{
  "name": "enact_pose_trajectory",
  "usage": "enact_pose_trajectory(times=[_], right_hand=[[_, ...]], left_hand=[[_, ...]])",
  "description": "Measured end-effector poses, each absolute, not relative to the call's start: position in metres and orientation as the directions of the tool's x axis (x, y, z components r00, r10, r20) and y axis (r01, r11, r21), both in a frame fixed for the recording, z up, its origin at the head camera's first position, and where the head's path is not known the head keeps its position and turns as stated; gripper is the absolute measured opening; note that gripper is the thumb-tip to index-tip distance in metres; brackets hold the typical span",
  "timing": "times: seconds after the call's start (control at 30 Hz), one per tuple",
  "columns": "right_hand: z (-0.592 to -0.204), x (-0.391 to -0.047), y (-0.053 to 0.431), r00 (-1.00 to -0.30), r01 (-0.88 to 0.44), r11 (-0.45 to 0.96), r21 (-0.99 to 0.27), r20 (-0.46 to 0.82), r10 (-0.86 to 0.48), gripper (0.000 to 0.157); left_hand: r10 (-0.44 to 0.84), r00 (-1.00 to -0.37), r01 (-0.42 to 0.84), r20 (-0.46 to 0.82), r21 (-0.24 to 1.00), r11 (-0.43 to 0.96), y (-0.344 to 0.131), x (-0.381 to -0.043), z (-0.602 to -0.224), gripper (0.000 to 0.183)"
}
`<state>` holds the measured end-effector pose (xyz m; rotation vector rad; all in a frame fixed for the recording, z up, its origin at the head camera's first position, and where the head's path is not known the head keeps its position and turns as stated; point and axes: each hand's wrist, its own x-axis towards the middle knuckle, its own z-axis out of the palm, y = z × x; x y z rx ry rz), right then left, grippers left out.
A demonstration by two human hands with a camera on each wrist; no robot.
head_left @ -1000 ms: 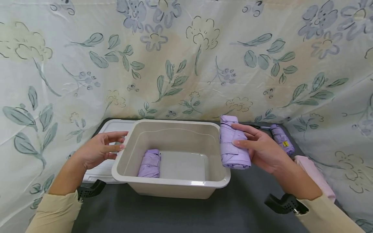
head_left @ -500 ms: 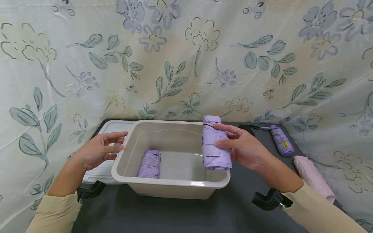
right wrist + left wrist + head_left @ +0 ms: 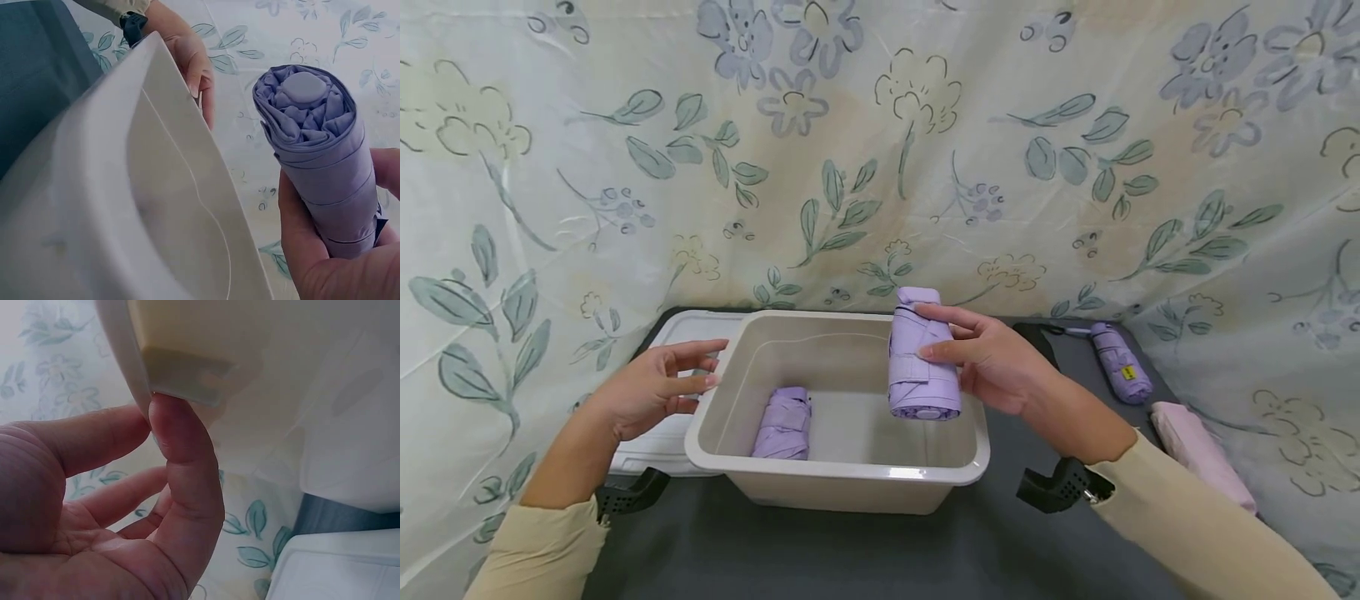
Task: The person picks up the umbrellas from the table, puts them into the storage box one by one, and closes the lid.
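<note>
My right hand (image 3: 1000, 358) grips a folded lavender umbrella (image 3: 921, 375), held upright over the right half of a beige plastic bin (image 3: 842, 467). In the right wrist view the round pale end cap of this umbrella (image 3: 319, 156) shows amid gathered cloth, with fingers and thumb around its sides. A second lavender umbrella (image 3: 782, 423), folded too, lies on the bin's floor at the left. My left hand (image 3: 651, 392) holds the bin's left rim; up close in the left wrist view, thumb and finger pinch that rim (image 3: 128, 362).
A white lid (image 3: 658, 437) lies left of the bin, partly behind it. On the dark table (image 3: 820, 550), at the right, are another lavender umbrella (image 3: 1120, 367) with a yellow tag, a pink rolled bundle (image 3: 1198, 458) and a black item (image 3: 1037, 340). A floral curtain (image 3: 880, 167) hangs behind.
My right hand has carried the umbrella leftward from the bin's right rim to over its inside. The left hand has stayed on the rim.
</note>
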<state>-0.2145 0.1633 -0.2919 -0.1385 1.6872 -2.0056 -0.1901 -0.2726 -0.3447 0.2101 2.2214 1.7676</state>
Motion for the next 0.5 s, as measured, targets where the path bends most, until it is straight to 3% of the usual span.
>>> enact_pose_trajectory(times=[0.5], right_hand=[[-0.280, -0.221, 0.139, -0.831, 0.299, -0.011, -0.954, -0.255, -0.494, 0.065]], left_hand=[[0.297, -0.947, -0.053, -0.126, 0.969, 0.242, -0.270, -0.187, -0.345, 0.067]])
